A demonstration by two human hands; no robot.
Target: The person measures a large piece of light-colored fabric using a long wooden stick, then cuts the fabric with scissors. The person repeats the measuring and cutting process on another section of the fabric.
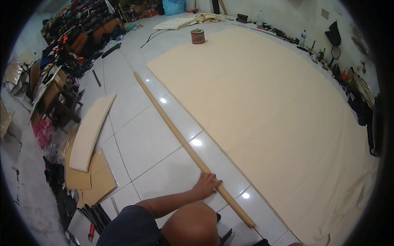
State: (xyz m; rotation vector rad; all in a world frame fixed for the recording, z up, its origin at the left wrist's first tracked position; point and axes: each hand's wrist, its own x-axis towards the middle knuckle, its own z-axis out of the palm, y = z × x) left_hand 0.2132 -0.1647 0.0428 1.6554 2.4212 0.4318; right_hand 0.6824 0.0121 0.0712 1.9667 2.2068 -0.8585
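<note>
Head view: a big cream cloth lies spread over the white tile floor, filling most of the middle and right of the frame. A long tan pole lies on the tiles just beside the cloth's long left edge. It slants from the upper left of the middle down to the bottom, right of the middle. The left hand is on the pole's lower part, with its fingers curled over the top and closed around it. The right hand cannot be made out, so I cannot tell how its fingers are.

As far as I can judge, the spreading is mostly done. The cloth looks flat in the middle, and its left edge is quite straight. The lower right of the frame is not so neat: there the cloth has wrinkles and folds. The pole and the cloth are not joined; a strip of bare tile shows between them. Nothing is wrapped on the pole.

A rusty round can stands at the cloth's edge, at the top middle. A folded cream cloth piece lies on brown paper sheets at the left, well apart from the pole and not opened out.
</note>
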